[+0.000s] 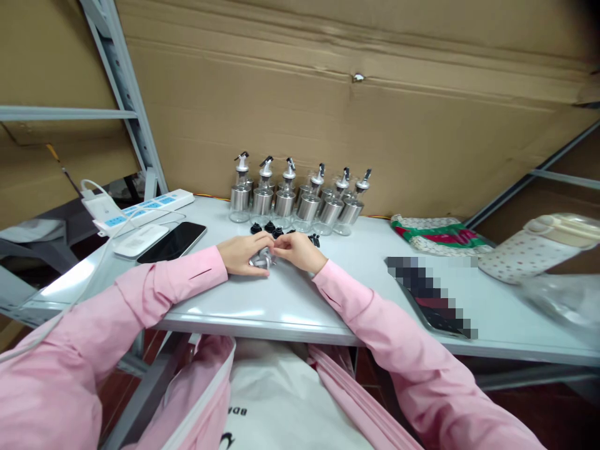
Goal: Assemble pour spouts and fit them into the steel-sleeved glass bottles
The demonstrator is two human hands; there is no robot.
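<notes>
My left hand (pixel 244 255) is over the table with its fingers curled and its thumb low. Small shiny grey pieces (pixel 262 258) show between that thumb and the fingers; whether they are gripped or lie on the table is unclear. The fingertips of my right hand (pixel 300 251) are pinched together and meet those of the left. Whatever is between the fingertips is too small to name. Just behind the hands lie several black stoppers (pixel 270 227), some partly hidden. Beyond them stand glass bottles with steel sleeves (pixel 285 203), the front ones topped by silver-and-black pourers (pixel 317 174).
On the left are a dark phone (pixel 173 242), a white charger (pixel 140 240) and a power strip (pixel 150 207) with cables. At right lie a pixelated dark flat device (pixel 426 300), a patterned cloth (pixel 435 235) and a dotted tumbler (pixel 525 250). Cardboard (pixel 300 94) walls the back.
</notes>
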